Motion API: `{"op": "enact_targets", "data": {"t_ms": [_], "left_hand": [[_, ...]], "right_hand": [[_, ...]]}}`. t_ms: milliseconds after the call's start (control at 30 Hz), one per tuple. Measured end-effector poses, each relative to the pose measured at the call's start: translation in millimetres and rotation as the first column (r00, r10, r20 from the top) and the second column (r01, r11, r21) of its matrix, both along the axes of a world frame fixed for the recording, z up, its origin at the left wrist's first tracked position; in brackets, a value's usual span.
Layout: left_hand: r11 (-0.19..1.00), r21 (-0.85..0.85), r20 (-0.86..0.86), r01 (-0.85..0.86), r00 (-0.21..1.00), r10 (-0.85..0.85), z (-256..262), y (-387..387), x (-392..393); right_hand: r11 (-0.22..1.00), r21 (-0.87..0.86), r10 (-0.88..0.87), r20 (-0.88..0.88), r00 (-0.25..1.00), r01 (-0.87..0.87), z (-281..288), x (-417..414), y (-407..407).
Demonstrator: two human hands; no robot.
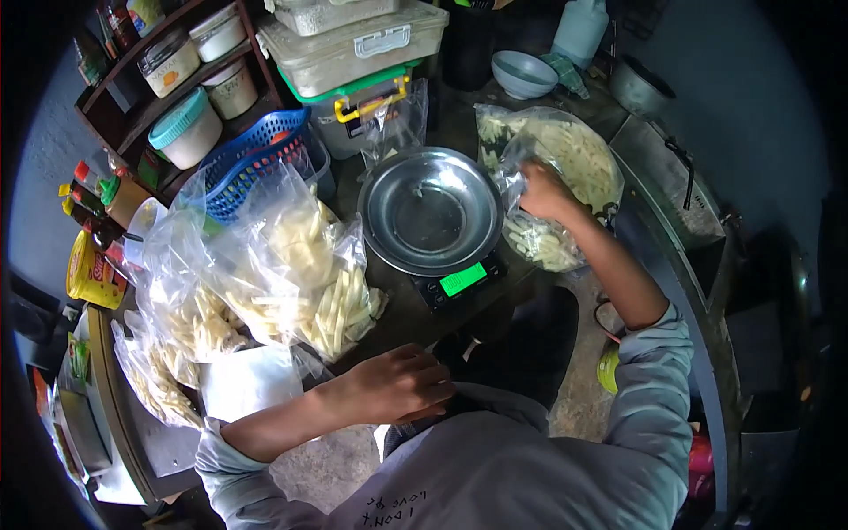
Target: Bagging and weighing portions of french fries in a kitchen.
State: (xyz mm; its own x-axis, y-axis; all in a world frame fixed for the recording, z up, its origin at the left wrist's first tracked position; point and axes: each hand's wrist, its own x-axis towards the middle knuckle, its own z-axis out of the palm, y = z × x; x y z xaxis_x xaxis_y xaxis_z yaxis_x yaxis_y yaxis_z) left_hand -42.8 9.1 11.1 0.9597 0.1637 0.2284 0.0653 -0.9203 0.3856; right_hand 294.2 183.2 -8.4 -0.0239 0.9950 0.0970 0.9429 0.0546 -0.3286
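Observation:
My right hand (546,190) grips the gathered neck of a clear plastic bag (544,246) of pale cut potato sticks, just right of the scale. My left hand (401,385) lies palm down by my lap, fingers curled; its palm side is hidden. Between the hands and farther out, a round steel bowl (432,211) sits on a black digital scale (434,291) with a lit green display. Beyond my right hand spreads a large clear bag (576,149) of more potato sticks. Several filled clear bags (338,308) crowd the table left of the scale.
A blue plastic basket (255,165) stands behind the filled bags, beside a shelf of jars (185,129). Stacked lidded boxes (358,46) rise at the back. A pale bowl (525,74) and a metal pot (640,87) are at the far right. Sauce bottles (89,199) line the left.

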Motion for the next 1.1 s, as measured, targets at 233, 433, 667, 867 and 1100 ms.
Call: {"op": "enact_targets", "data": {"t_ms": [233,433,667,867,1100], "left_hand": [[0.995,0.022,-0.038,0.096,0.995,-0.095,-41.6,-4.6,2.5],[0.972,-0.191,-0.066,0.134,0.987,-0.149,-71.8,-21.3,-1.7],[0.99,-0.131,-0.346,0.06,0.932,-0.102,-104.8,-19.7,2.1],[0.971,-0.236,-0.316,0.022,0.944,-0.098,-104.5,-18.1,3.2],[0.963,-0.229,-0.223,0.142,0.955,-0.193,-99.2,-13.6,1.5]], "right_hand": [[0.965,-0.205,-0.031,0.524,0.851,0.162,-16.1,51.6,-14.2],[0.925,-0.36,0.062,0.457,0.887,0.121,15.2,35.8,1.7],[0.975,0.222,-0.207,0.919,0.335,-0.007,-114.6,209.4,78.9],[0.889,-0.238,-0.375,0.113,0.92,0.391,-84.3,133.8,114.0],[0.869,-0.12,-0.48,0.038,0.876,0.481,-141.2,339.5,154.7]]}}
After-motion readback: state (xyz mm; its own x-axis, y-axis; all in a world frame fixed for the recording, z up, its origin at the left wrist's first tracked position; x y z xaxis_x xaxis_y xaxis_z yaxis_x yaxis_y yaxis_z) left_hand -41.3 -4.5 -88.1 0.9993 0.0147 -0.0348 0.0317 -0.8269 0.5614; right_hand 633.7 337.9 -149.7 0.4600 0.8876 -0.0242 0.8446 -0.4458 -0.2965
